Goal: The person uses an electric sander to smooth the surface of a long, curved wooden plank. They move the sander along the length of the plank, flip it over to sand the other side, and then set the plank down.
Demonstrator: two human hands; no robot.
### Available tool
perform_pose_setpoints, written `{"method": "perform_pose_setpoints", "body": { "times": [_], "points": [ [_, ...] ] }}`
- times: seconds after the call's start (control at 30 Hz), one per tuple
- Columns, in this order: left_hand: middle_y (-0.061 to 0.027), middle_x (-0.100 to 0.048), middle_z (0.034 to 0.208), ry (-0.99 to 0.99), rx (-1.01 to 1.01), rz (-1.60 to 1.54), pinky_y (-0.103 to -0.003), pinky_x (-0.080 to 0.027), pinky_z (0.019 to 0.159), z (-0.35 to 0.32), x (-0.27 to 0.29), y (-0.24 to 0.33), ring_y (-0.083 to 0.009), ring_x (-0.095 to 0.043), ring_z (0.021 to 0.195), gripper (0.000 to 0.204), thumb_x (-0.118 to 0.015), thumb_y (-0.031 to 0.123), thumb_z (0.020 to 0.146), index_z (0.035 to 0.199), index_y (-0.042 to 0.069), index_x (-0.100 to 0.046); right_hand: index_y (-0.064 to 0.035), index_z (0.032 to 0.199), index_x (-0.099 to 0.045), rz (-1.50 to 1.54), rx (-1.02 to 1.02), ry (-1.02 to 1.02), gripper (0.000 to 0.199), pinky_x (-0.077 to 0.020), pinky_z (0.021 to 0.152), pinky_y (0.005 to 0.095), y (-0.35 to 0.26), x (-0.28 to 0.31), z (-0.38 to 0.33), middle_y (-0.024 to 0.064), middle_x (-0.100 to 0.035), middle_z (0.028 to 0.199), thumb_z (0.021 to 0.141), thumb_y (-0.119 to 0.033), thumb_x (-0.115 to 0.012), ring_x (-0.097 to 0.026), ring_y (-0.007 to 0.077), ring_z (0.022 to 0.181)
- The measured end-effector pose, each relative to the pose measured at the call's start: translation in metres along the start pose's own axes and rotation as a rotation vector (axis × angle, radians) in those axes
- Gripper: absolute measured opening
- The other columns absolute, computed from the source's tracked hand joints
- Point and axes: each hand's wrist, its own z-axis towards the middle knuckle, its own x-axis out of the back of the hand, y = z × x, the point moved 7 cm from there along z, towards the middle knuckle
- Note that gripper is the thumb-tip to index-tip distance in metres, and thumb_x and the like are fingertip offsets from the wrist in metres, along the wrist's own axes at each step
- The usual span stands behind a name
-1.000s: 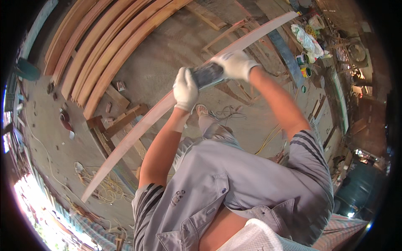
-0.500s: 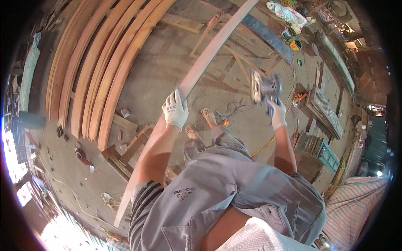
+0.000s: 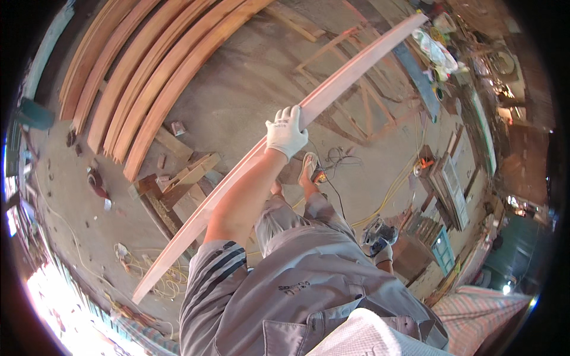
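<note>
A long, narrow wooden board (image 3: 356,68) slants across the view from lower left to upper right. My left hand (image 3: 287,132), in a white work glove, grips it near its middle, fingers wrapped over the far edge. Low at my right side, my gloved right hand (image 3: 385,255) holds a grey power sander (image 3: 375,232) by its handle, apart from the board. My body partly hides that hand, and the sander's underside is hard to make out.
Several curved timber planks (image 3: 160,113) lie at upper left. Wood offcuts (image 3: 184,178) sit left of my feet. A yellow hose (image 3: 392,193) and a dark cable (image 3: 338,160) cross the floor. Slatted panels (image 3: 448,184) and an orange-marked tool (image 3: 423,166) are at right.
My right hand has lowered the sander from beside the board to my right hip. My left hand still grips the board, which has swung so its far end points farther right.
</note>
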Motion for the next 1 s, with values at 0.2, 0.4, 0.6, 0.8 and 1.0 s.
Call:
{"method": "perform_pose_setpoints", "body": {
  "times": [0.2, 0.4, 0.6, 0.8, 1.0],
  "points": [
    [-0.0208, -0.064, 0.158, -0.191, -0.052, -0.139, -0.051, -0.057, 0.115, -0.046, 0.004, -0.051, -0.042, -0.065, 0.142, 0.089, -0.079, 0.022, 0.085, 0.168, 0.016, -0.047, -0.0265, 0.092, -0.074, 0.143, 0.114, 0.243, 0.017, -0.0536, 0.064, 0.038, 0.028, 0.054, -0.014, -0.0042, -0.072, 0.078, 0.105, -0.022, -0.065, -0.068, 0.0206, 0.069],
    [-0.0245, -0.063, 0.157, -0.096, -0.037, -0.115, -0.051, -0.058, 0.112, -0.058, -0.003, -0.065, -0.0432, -0.067, 0.137, 0.082, -0.077, 0.014, 0.086, 0.164, 0.007, -0.051, -0.0208, 0.098, -0.075, 0.222, 0.235, 0.398, 0.005, -0.0539, 0.062, 0.0391, 0.008, 0.036, -0.001, -0.0021, -0.073, 0.079, 0.102, -0.023, -0.072, -0.068, 0.022, 0.068],
    [-0.025, -0.063, 0.157, 0.062, -0.076, 0.123, -0.049, -0.056, 0.116, -0.076, -0.017, -0.071, -0.0439, -0.066, 0.14, 0.086, -0.076, 0.015, 0.086, 0.167, 0.007, -0.048, -0.0225, 0.101, -0.075, 0.305, 0.19, 0.126, 0.009, -0.0517, 0.063, 0.0375, -0.005, 0.002, 0.073, -0.0035, -0.069, 0.078, 0.104, -0.027, -0.068, -0.066, 0.02, 0.07],
    [-0.0277, -0.052, 0.165, -0.11, 0.043, 0.161, -0.054, -0.06, 0.111, -0.086, -0.015, -0.02, -0.0497, -0.066, 0.137, 0.101, -0.075, 0.013, 0.084, 0.176, 0.015, -0.035, -0.0181, 0.103, -0.077, 0.172, 0.112, 0.057, 0.013, -0.0546, 0.068, 0.0372, -0.05, -0.001, 0.124, 0.0001, -0.073, 0.09, 0.108, -0.025, -0.068, -0.066, 0.0189, 0.075],
    [-0.032, -0.027, 0.18, -0.143, 0.075, 0.231, -0.065, -0.052, 0.117, -0.106, -0.051, 0.012, -0.0574, -0.051, 0.151, 0.114, -0.079, 0.015, 0.081, 0.181, 0.019, -0.024, -0.0155, 0.101, -0.079, 0.104, -0.049, 0.242, 0.014, -0.0562, 0.06, 0.043, -0.095, 0.0, 0.204, 0.001, -0.073, 0.081, 0.102, -0.029, -0.082, -0.066, 0.0203, 0.063]
  ]
}}
